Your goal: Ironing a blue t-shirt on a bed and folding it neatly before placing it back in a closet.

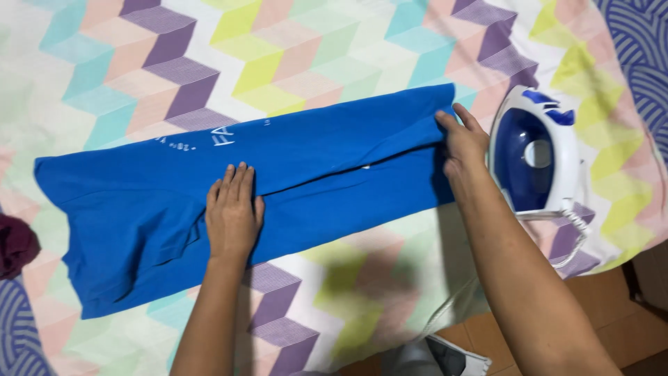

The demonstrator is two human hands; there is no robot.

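At nine o'clock, on the far left edge, a dark maroon cloth lies bunched on the patterned sheet, a spread of pastel cubes in mint, yellow, pink and purple. From there a blue garment stretches across the middle towards three o'clock, folded lengthwise so that an upper flap overlaps a lower layer along a long slanting edge; small white lettering sits near its top edge at about eleven o'clock.

The left hand rests flat on the garment just below centre, palm down, fingers straight and pressed together, tips pointing to twelve o'clock and touching the folded edge.

The right hand lies at the garment's right end, at about two o'clock from the centre. Its fingers are slightly spread and laid over the corner of the upper flap, holding it down; whether the thumb pinches the cloth I cannot tell.

Just beside that hand, at three o'clock, a blue and white steam iron stands on its heel on the sheet, apart from the garment, its coiled cord trailing down towards five o'clock.
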